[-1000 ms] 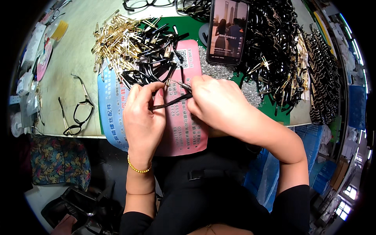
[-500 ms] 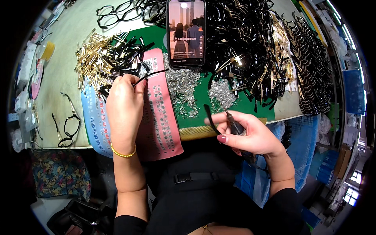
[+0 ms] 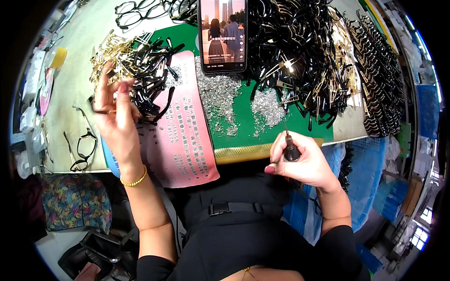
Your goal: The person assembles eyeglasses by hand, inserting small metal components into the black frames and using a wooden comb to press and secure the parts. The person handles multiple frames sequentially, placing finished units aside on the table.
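Note:
My left hand (image 3: 116, 105), with a yellow bead bracelet at its wrist, is raised over the near edge of the parts pile. Its thumb and forefinger stretch apart, while a dark eyeglass temple (image 3: 95, 107) crosses its lower fingers, partly hidden. In my right hand (image 3: 302, 161) is a dark screwdriver (image 3: 291, 152), its thin bit pointing away from me near the small silver screws (image 3: 268, 108). Another black temple (image 3: 165, 110) lies on the pink printed sheet (image 3: 192, 154), to the right of my left hand.
Gold and black temples (image 3: 112, 51) are heaped at the left. A larger pile of black frames (image 3: 300, 51) fills the right. A phone (image 3: 222, 37) stands at the back behind more silver screws (image 3: 218, 93). One pair of glasses (image 3: 84, 150) lies at the far left.
My left hand has moved left, its thumb and forefinger spreading. The black temple seen by my right fingers is gone from there. My right hand has shifted slightly right with the screwdriver.

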Demonstrator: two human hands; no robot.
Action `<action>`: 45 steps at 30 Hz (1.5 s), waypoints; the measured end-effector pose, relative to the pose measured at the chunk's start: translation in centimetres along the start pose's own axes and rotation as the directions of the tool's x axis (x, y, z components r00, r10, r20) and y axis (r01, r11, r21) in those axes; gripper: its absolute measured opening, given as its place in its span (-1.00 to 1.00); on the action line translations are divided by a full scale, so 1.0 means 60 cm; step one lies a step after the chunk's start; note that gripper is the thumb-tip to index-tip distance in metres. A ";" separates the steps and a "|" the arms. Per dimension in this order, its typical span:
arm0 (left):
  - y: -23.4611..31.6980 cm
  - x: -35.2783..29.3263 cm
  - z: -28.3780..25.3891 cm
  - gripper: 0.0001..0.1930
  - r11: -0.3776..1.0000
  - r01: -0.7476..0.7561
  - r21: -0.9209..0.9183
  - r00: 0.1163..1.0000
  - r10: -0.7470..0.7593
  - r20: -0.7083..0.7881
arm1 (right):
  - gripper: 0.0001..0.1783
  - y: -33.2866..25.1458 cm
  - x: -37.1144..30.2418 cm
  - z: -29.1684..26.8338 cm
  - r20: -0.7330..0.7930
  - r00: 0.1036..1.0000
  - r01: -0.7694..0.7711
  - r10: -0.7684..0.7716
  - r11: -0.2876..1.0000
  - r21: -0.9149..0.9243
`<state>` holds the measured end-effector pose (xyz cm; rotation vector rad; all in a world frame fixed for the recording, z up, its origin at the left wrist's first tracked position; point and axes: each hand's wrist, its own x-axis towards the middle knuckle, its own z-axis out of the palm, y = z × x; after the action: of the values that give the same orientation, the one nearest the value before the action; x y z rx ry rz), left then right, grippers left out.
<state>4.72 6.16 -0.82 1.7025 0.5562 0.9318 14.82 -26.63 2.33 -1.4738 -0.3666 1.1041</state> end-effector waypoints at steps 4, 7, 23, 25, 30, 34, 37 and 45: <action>0.032 -0.047 -0.023 -0.80 0.920 -0.260 0.292 0.964 0.231 0.131 | -0.87 -0.025 0.001 0.000 -0.073 0.997 0.017 -0.025 0.994 -0.104; 0.047 -0.114 -0.030 -0.86 0.976 -0.100 0.194 0.960 0.044 0.278 | -0.90 -0.029 0.000 0.009 -0.110 0.993 -0.032 0.037 0.998 0.048; 0.090 -0.220 0.066 -0.80 0.898 0.440 -0.029 0.709 -0.327 0.624 | -0.80 -0.029 0.030 0.059 -0.271 0.962 0.058 -0.014 0.986 0.156; 0.089 -0.220 0.067 -0.79 0.913 0.407 -0.021 0.707 -0.301 0.640 | -0.80 -0.031 0.027 0.057 -0.271 0.962 0.057 -0.008 0.984 0.171; 0.087 -0.230 0.071 -0.80 0.924 0.379 -0.059 0.720 -0.254 0.646 | -0.81 -0.010 0.010 0.061 -0.281 0.936 0.239 -0.212 0.969 0.063; 0.094 -0.237 0.079 -0.82 0.972 0.229 -0.049 0.770 -0.150 0.620 | -0.76 -0.010 0.004 0.058 -0.249 0.952 0.185 -0.176 0.983 0.013; 0.089 -0.235 0.091 -0.82 0.989 0.118 -0.091 0.757 -0.030 0.652 | -0.74 -0.003 -0.009 0.061 -0.171 0.961 0.211 -0.218 0.976 -0.061; 0.084 -0.220 0.071 -0.85 0.958 0.238 0.159 0.731 -0.285 0.621 | -0.61 -0.028 -0.008 -0.007 0.031 0.981 0.090 -0.193 0.304 -0.948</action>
<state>0.00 -7.84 -0.71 1.8085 0.3474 0.0888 15.51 -26.83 3.98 -2.4703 -1.2405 0.6035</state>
